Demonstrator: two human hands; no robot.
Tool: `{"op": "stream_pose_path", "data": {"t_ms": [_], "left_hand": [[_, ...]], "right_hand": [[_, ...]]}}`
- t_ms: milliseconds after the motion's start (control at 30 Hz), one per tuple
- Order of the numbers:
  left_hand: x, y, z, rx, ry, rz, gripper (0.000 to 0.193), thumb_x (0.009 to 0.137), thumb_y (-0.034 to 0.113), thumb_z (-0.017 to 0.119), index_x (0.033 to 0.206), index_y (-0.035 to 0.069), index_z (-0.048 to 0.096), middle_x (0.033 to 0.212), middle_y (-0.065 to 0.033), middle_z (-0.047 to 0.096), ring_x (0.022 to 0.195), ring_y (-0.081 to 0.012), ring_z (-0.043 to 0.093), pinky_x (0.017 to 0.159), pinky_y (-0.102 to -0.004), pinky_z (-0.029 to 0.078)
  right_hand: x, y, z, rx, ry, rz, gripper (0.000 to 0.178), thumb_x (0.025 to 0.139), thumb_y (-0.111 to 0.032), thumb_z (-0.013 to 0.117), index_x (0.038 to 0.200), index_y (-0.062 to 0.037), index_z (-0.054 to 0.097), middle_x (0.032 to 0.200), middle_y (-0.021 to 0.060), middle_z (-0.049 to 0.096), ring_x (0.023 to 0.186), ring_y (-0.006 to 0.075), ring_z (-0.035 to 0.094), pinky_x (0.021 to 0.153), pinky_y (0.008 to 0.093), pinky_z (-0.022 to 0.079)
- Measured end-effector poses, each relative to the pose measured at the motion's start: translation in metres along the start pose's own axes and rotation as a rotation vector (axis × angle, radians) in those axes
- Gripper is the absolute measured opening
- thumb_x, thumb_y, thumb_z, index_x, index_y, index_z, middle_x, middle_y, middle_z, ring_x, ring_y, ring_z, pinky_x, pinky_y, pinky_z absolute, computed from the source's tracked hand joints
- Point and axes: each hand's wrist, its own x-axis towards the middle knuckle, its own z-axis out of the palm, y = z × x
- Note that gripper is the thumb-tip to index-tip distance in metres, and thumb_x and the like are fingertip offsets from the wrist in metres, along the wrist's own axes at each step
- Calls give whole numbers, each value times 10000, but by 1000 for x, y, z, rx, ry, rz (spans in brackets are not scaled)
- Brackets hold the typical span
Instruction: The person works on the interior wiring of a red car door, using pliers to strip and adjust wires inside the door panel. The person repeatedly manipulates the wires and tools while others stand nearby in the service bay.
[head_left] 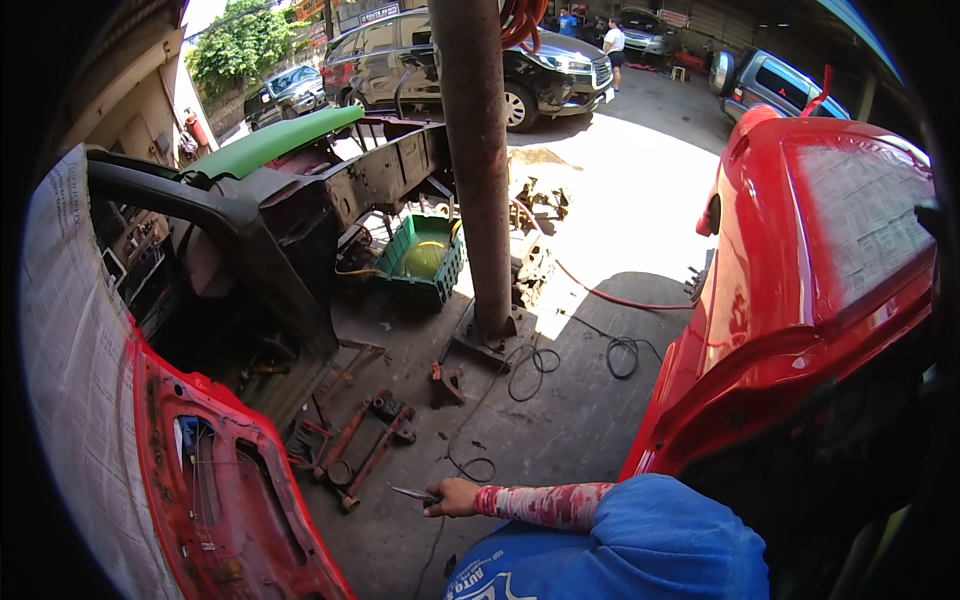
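Observation:
My right hand (456, 497), at the end of a red-and-white patterned sleeve, comes in at the lower middle. It is closed around a slim hand tool (410, 493) with a pointed silver end; the dark part is mostly inside my fingers, so its kind is unclear. The tool's tip points left, toward a red car door panel (215, 490). Beyond my hand, a rusty red metal frame part (362, 445) lies on the concrete floor (545, 450). My left hand is not in view.
A steel post (475, 170) stands ahead on a base plate. Beside it are a green crate (425, 285) and a small metal stand (448, 383). Thin black cable (535, 375) and a red hose (630, 300) cross the floor. A red car body (755, 260) flanks the right.

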Motion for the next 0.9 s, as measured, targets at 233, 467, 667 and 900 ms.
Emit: {"op": "stream_pose_path", "data": {"t_ms": [233,467,667,900], "left_hand": [[-26,14,-8,-68,21,-27,348,938,264,564,1144,-14,597,1094,-197,632,916,-325,593,823,-363,486],[-41,24,-2,-60,80,-79,335,937,253,562,1160,4,591,1119,-180,623,946,-294,590,824,-377,486],[-49,31,-6,-69,52,-106,331,938,254,561,1160,10,593,1121,-175,621,946,-287,590,824,-382,486],[-72,57,-9,-87,25,-143,326,939,255,559,1159,16,595,1124,-169,620,946,-280,590,825,-387,487]], "right_hand": [[-33,16,-27,-37,-10,1,422,838,-440,641,1041,-71,658,843,129,675,788,260,660,739,385,495],[-53,28,-45,-40,15,73,429,790,-450,685,1021,-89,688,902,157,692,894,310,664,806,409,496],[-55,27,-44,-20,-4,71,432,783,-449,690,1017,-86,690,891,156,692,880,311,666,802,411,497],[-51,23,-31,-70,-35,24,409,797,-425,678,1006,-74,682,862,149,688,841,296,665,778,404,495]]}}
